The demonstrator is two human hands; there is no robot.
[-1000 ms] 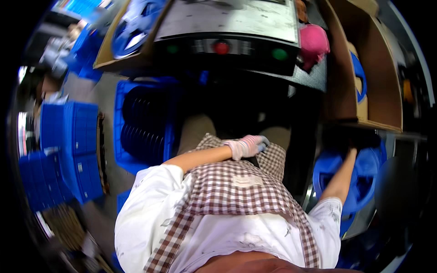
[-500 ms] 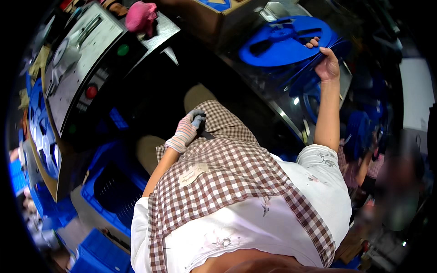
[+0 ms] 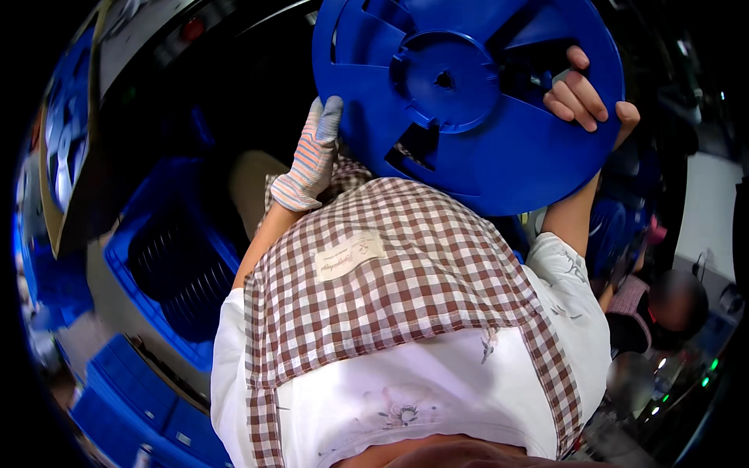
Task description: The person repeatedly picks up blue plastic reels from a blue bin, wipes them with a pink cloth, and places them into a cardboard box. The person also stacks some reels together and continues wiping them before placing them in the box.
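A large blue plastic reel (image 3: 374, 129), a flat disc with a round hub and cut-out windows, is held up in front of my apron. My bare right hand (image 3: 581, 97) is closed on its right side, with fingers showing through a window and the thumb at the outer rim. My left hand (image 3: 308, 156), in a striped knitted glove with grey fingertips, is upright at the reel's left rim. Its grey thumb lies against the edge; the rest of its grip is partly hidden. The brown checked apron (image 3: 374, 304) is just below the reel.
A blue slatted crate (image 3: 133, 257) stands on the floor at left, with blue bins (image 3: 140, 390) below it. A cardboard box (image 3: 66, 226) holding blue reels is at far left. Another person (image 3: 632, 312) is at the right, beyond my right arm.
My right hand has brought the reel from the upper right to in front of me, its face now turned toward me. My left hand has risen from my lap to the reel's left rim.
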